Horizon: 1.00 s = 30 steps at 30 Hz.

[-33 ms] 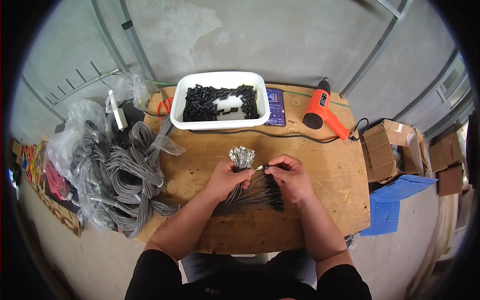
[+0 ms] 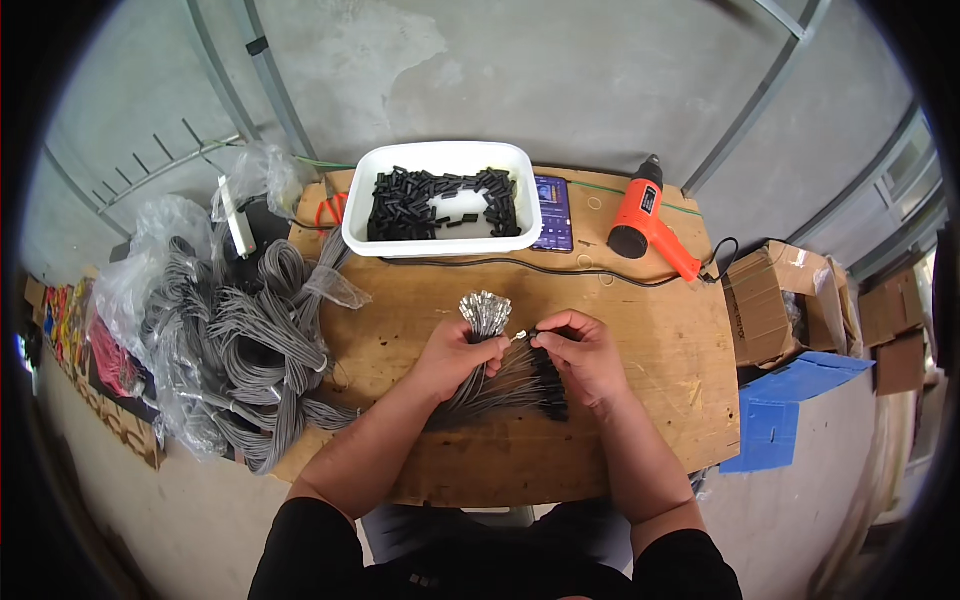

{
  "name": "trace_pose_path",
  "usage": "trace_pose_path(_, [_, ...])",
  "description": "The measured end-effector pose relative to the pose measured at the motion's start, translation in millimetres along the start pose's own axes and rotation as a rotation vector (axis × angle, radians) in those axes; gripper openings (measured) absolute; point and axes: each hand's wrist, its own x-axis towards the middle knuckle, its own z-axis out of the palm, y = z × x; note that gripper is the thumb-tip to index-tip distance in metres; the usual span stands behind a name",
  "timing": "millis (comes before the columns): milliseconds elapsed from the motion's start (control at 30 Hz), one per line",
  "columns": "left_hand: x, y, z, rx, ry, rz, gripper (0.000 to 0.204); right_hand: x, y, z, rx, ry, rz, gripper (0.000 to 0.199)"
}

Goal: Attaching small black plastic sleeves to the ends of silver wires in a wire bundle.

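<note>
My left hand (image 2: 458, 352) is closed around a bundle of thin grey wires, whose shiny metal terminals (image 2: 486, 312) stick up in a cluster above the fist. One terminal (image 2: 519, 336) points out toward the right from the left thumb and fingertip. My right hand (image 2: 584, 358) pinches a small black sleeve (image 2: 533, 334) close beside that terminal; whether the two touch is too small to tell. Below the hands the wires fan out over the table to the right, and several end in black sleeves (image 2: 550, 388). The right fingers partly hide the pinched sleeve.
A white tub (image 2: 440, 247) of loose black sleeves (image 2: 405, 200) stands at the back, with a phone (image 2: 553, 215) beside it. An orange heat gun (image 2: 640, 215) lies right of that. Coiled grey wires (image 2: 270, 350) and plastic bags crowd the left; a cardboard box (image 2: 765, 310) stands right.
</note>
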Motion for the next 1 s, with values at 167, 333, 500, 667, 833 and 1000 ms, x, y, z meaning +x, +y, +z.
trace_pose_path(167, [-1.3, -1.2, -1.8, 0.0, -0.035, 0.022, 0.007, -0.2, 4.5, 6.3, -0.006, 0.04, -0.015, 0.014])
trace_pose_path(333, [-1.4, -3.0, -1.2, 0.003, -0.036, 0.024, 0.009, -1.3, 3.1, 5.9, -0.01, 0.048, -0.013, 0.014])
trace_pose_path(500, [-2.3, -3.1, -0.4, 0.021, -0.045, 0.031, 0.011, 0.2, 7.4, 2.9, -0.025, 0.043, -0.012, 0.013])
trace_pose_path(667, [-0.9, -5.6, -2.8, 0.067, -0.069, 0.001, 0.012, -0.8, 4.7, 0.2, 0.044, 0.004, -0.014, 0.013])
trace_pose_path(833, [0.5, -5.0, -5.7, 0.073, -0.095, -0.028, 0.014, -0.7, 4.7, -3.4, 0.056, -0.049, -0.044, 0.014])
trace_pose_path(1000, [-0.2, -5.0, -8.3, 0.079, -0.093, -0.039, 0.015, -1.0, 2.5, 0.2, 0.017, -0.074, -0.049, 0.013])
